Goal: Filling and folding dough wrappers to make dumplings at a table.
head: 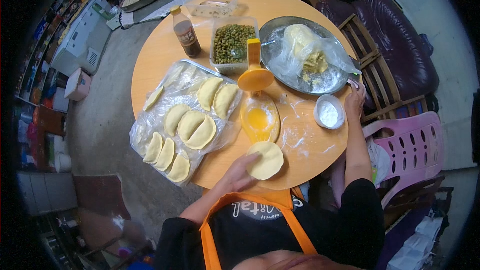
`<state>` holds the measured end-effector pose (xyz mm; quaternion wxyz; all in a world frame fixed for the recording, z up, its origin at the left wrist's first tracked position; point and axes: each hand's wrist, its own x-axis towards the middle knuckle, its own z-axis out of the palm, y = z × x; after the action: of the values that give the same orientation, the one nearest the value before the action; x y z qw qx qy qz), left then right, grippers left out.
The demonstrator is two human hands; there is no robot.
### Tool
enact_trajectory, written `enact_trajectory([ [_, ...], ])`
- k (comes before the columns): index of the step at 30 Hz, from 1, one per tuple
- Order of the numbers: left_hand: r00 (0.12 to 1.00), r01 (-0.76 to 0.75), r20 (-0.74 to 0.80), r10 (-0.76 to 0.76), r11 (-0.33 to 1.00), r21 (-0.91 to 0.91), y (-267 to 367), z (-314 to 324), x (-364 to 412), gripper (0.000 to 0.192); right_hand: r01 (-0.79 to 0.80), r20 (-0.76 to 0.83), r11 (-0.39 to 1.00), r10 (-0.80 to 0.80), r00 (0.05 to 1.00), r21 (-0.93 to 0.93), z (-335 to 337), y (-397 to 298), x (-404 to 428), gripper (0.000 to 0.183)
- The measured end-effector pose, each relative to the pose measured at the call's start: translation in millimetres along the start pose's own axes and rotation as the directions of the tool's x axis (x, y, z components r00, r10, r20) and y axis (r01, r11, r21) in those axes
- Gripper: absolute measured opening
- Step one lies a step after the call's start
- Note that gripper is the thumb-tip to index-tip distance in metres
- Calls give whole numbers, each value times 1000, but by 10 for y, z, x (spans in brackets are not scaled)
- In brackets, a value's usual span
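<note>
My left hand [242, 170] holds a flat round dough wrapper [265, 160] by its left edge, over the front of the table. Just beyond the wrapper is an orange plastic dough press, its round base [258, 118] dusted with flour and its handled upper plate [255, 79] raised. My right hand [355, 101] reaches to the table's right edge, its fingers at a small pale item [352, 82] beside the round metal tray; whether it grips that item is unclear. A plastic tub of white flour [329, 112] stands left of that hand.
Folded half-moon dumplings [197, 129] lie on a plastic-covered tray [150, 135] at left. Behind are a sauce bottle [186, 33], a tub of green beans or peas [233, 43] and a metal tray [273, 69] with bagged dough [300, 41]. A pink plastic chair [408, 150] stands right.
</note>
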<state>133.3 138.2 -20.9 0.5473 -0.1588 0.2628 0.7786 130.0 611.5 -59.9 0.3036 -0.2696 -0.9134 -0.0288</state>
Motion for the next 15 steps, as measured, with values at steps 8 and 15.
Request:
enact_trajectory([
  [8,1000,-12,4,12,1000,1,7,7,-6,43,-23,58,999,25,998,-37,18,9,-3,39],
  [15,1000,-7,-15,7,1000,-19,22,63,-27,43,-25,65,998,28,997,-51,3,0,12,38],
])
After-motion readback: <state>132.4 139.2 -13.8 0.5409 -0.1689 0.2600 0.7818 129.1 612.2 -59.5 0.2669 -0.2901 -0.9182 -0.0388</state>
